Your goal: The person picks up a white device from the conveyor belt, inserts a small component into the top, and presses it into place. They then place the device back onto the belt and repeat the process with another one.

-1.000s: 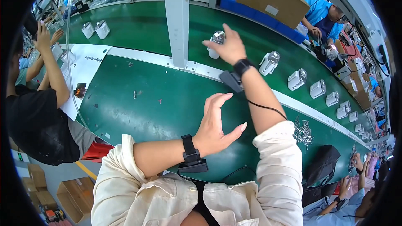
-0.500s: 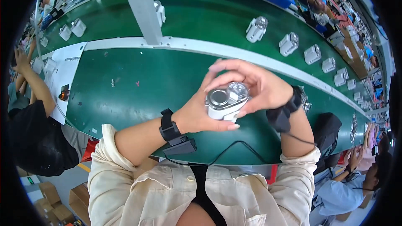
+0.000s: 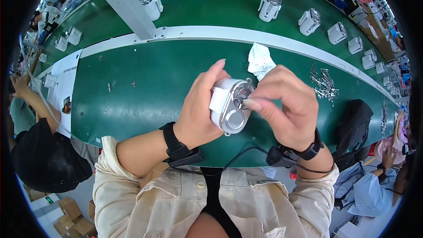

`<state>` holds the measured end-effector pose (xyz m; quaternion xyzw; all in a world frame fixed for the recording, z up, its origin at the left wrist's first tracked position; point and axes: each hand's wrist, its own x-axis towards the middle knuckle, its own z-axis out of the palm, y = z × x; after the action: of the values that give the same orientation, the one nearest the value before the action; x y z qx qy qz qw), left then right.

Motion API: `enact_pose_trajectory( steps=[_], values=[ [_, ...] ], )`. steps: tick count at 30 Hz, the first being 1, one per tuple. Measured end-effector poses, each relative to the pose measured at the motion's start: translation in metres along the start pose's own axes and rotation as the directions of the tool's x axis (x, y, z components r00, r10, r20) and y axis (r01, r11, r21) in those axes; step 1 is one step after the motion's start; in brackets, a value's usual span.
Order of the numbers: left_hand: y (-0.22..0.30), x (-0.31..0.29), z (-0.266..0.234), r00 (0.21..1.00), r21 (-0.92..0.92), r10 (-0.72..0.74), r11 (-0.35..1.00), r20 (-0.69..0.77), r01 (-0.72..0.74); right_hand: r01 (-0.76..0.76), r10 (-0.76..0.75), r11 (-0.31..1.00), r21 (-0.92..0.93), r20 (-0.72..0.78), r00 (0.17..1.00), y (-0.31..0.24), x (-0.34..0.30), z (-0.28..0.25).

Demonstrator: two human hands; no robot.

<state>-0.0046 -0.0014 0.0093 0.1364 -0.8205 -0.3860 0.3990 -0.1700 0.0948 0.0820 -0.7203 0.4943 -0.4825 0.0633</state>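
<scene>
While the left hand (image 3: pixel 200 110) wraps around a small white and silver device (image 3: pixel 230 104) from its left side, the right hand (image 3: pixel 286 108) comes to it from the right, and both hands keep it in the air above the green worktop (image 3: pixel 145 83), close in front of the person's chest. The left fingers are curled behind the white body and the thumb lies along its near edge, so this hand is closed on the device. The right hand has its fingers bent together, and the fingertips (image 3: pixel 250 104) touch the upper round metal part on the silver face; if they pinch something small there, I cannot tell. The silver face has two round parts, one above the other, and it is turned up toward the camera.

Each wrist wears a black band, and a thin black cable (image 3: pixel 240 156) runs between them, below the hands.

Just behind the hands a crumpled white cloth (image 3: pixel 260 59) lies on the worktop, near a white rail (image 3: pixel 229 34) that crosses it. To the right of the cloth there is a small heap of metal clips (image 3: pixel 324 83). Beyond the rail, several more white devices (image 3: pixel 308 21) stand in a row on the green belt, well apart from the hands. A grey post (image 3: pixel 125 4) rises from the rail at the upper left. At the left edge a white paper sheet (image 3: pixel 64 83) lies on the worktop, and another person in a black top (image 3: pixel 42 161) is beside it
</scene>
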Motion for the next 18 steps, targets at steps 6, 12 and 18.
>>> enact_pose_trajectory(
  steps=[6,12,18],
  values=[
    [0.003,0.001,0.000,0.997,0.167,0.036,0.986,-0.068,-0.024,-0.084,0.063,0.989,-0.120,-0.165,0.984,0.001,-0.008,0.018],
    [0.000,0.001,0.000,0.995,0.240,0.067,0.970,-0.074,-0.048,0.085,-0.153,0.914,-0.396,-0.146,0.977,0.004,-0.012,0.028],
    [-0.003,0.002,0.000,0.997,0.322,0.044,0.947,-0.071,-0.019,-0.065,0.005,0.839,-0.541,-0.111,0.994,-0.009,-0.017,0.038]
  ],
)
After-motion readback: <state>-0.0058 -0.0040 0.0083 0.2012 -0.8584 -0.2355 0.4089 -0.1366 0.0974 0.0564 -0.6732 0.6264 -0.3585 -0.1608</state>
